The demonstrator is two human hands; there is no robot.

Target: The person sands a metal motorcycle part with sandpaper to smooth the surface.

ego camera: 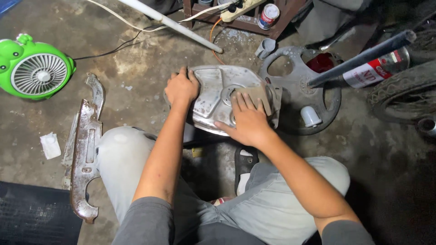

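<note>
Pressing sandpaper [256, 96] flat with open right hand [247, 122]. Gripping metal cover [213, 97] edge with left hand [181, 87]. Lying long axis left-right on floor [136, 63].

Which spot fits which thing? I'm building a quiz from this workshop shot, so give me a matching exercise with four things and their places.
Things:
1. green fan
2. rusty metal cover
3. sandpaper sheet
4. wheel cover

Places:
A. under the right hand
B. far left on the floor
C. right of the grey metal panel
D. beside the person's left knee

Pairs: 1-B, 2-D, 3-A, 4-C
</note>
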